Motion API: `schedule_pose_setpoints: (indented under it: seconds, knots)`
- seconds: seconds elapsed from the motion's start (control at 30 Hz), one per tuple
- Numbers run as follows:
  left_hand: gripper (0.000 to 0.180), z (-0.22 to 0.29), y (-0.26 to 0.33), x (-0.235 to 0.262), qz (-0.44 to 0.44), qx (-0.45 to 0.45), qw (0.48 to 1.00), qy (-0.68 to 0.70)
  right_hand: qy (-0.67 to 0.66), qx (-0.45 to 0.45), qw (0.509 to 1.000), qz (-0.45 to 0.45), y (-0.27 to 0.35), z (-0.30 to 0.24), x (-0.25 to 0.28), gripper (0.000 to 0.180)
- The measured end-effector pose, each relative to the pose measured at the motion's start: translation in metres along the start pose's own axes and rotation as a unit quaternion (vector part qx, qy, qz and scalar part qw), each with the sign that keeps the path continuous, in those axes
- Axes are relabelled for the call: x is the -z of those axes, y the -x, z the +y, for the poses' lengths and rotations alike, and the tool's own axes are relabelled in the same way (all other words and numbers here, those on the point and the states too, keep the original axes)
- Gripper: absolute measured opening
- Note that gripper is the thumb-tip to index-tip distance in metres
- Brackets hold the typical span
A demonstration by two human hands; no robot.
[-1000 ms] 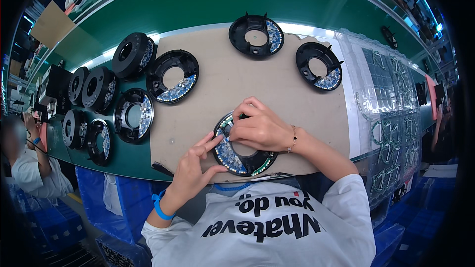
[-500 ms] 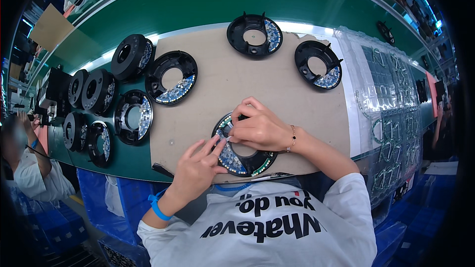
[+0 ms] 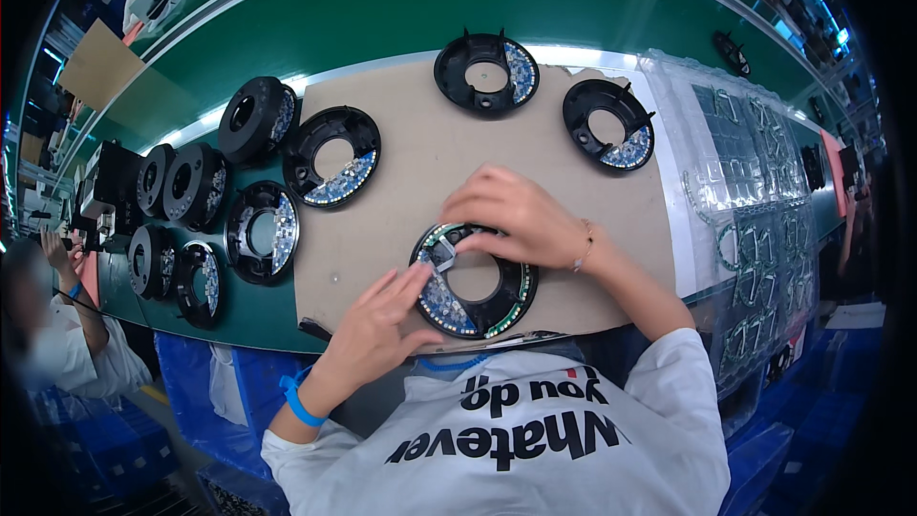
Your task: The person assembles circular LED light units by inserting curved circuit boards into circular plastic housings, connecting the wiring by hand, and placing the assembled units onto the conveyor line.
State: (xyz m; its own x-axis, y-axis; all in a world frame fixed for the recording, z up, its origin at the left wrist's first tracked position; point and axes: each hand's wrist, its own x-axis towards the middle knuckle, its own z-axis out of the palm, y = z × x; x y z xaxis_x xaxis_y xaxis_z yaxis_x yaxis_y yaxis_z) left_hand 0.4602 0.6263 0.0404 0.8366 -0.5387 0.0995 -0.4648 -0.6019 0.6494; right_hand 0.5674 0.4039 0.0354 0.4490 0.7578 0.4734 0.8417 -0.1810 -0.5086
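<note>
A black ring-shaped housing (image 3: pixel 516 313) lies on the brown board in front of me, with a blue circuit board (image 3: pixel 445 310) on its left side and a narrow green strip with small light dots (image 3: pixel 519 298) along its right rim. At its upper left sits a small pale, frame-like piece (image 3: pixel 440 254). My left hand (image 3: pixel 379 323) is open, its stretched fingertips at the edge of this piece and the thumb apart. Over the upper rim is my right hand (image 3: pixel 511 215), fingers bent and thumb spread from them, the thumb tip beside the pale piece. Nothing visible is held in it.
Similar black rings with blue boards (image 3: pixel 332 155) lie on the brown board (image 3: pixel 401 143) and, with thicker black discs (image 3: pixel 194 183), on the green table at left. Clear plastic trays (image 3: pixel 750 196) with green strips stand right. A person (image 3: pixel 81 325) sits far left.
My right hand has lifted and spread its thumb from its fingers, uncovering the pale piece and the ring's centre. The left fingers have straightened and pulled slightly back. The view has shifted slightly.
</note>
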Motion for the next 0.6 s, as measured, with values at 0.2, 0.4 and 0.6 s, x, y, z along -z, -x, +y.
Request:
schedule_pose_setpoints:
  seconds: [0.2,0.4,0.6]
  knots:
    - [0.044,-0.021,0.023,-0.007,0.245,-0.017,0.969,-0.014,-0.133,-0.079,0.986,-0.069,-0.013,0.018,0.011,0.009]
    - [0.038,-0.024,0.028,-0.033,0.282,0.016,0.959,0.002,-0.024,-0.207,0.962,0.174,-0.057,0.074,0.065,0.01]
    - [0.038,-0.022,0.026,-0.045,0.304,0.037,0.952,-0.022,0.285,-0.299,0.847,0.335,-0.065,0.185,0.121,0.007]
